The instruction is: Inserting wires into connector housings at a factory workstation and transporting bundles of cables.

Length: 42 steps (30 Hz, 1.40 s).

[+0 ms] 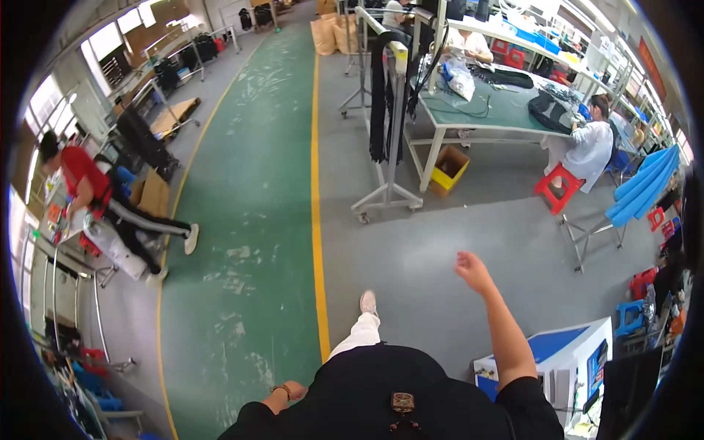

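Note:
My right hand [473, 270] swings forward over the grey floor, its fingers curled in, and nothing shows in it. Low beside my body is my left hand [295, 390], with a bracelet at the wrist. Its fingers are hard to make out and partly hidden. Neither hand touches anything that I can see. One foot in a light shoe [368, 302] is stretched ahead, just right of the yellow floor line [317, 220].
A green walkway [242, 220] runs ahead. Right of it stand a wheeled rack [389, 194] with black strips and a green-topped table [469, 110], where a person sits on a red stool [559, 189]. At left a person in red [84, 176] bends over a table. A white-and-blue machine [557, 359] is near my right arm.

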### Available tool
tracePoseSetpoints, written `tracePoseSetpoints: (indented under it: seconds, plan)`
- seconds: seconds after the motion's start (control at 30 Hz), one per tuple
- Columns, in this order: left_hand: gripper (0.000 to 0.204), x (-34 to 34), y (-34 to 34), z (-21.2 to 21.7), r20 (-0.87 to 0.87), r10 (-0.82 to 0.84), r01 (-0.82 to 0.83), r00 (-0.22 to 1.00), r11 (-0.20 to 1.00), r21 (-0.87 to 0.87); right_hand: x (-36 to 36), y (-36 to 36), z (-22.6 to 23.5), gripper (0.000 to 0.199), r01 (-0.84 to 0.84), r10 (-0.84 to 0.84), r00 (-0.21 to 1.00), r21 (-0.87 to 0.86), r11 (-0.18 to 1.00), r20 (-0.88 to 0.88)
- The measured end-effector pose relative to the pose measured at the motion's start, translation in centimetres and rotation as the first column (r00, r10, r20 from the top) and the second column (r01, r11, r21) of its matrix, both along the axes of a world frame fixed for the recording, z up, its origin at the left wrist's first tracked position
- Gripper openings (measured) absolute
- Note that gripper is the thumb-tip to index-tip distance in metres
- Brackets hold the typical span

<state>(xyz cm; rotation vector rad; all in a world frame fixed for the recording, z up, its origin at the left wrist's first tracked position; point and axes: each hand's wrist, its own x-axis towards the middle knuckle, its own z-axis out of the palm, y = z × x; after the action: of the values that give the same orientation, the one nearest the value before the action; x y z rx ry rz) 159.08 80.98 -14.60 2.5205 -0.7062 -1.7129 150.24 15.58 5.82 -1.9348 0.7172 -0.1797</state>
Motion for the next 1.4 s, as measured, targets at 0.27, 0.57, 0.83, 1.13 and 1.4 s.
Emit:
tracePoseSetpoints:
  seconds: [0.27,0.57,0.83,1.13,1.4]
  plan:
    - [0.084,35.3,-33.8,13.4,0.116,0.581,-0.397,0.806,0.674,-0.623,27.0,-13.8,11.3,0.058,0.023,-0.054,0.939,0.097,0.995,0.339]
    - [0.095,61.3,-71.4,35.7,0.262,0.596,0.176,0.759,0.201,-0.964,53.7,-30.8,14.1,0.084,0.08,-0.058,0.822,-0.014,0.997,0.567]
    - [0.085,72.2,-84.0,37.1,0.107,0.395,0.156,0.912,-0.092,-0.984,66.2,-36.7,14.6,0.113,-0.147,0.295,0.728,-0.279,0.949,0.619]
    - [0.048,70.9,-83.3,37.3,0.109,0.574,0.197,0.812,-0.094,-0.976,66.2,-33.2,16.1,0.063,-0.147,0.045,0.818,0.134,0.98,0.573]
    - [0.043,65.6,-78.3,47.8,0.282,0.51,0.294,0.812,0.06,-0.954,59.9,-33.2,24.8,0.043,-0.141,0.101,0.831,0.033,0.989,0.547]
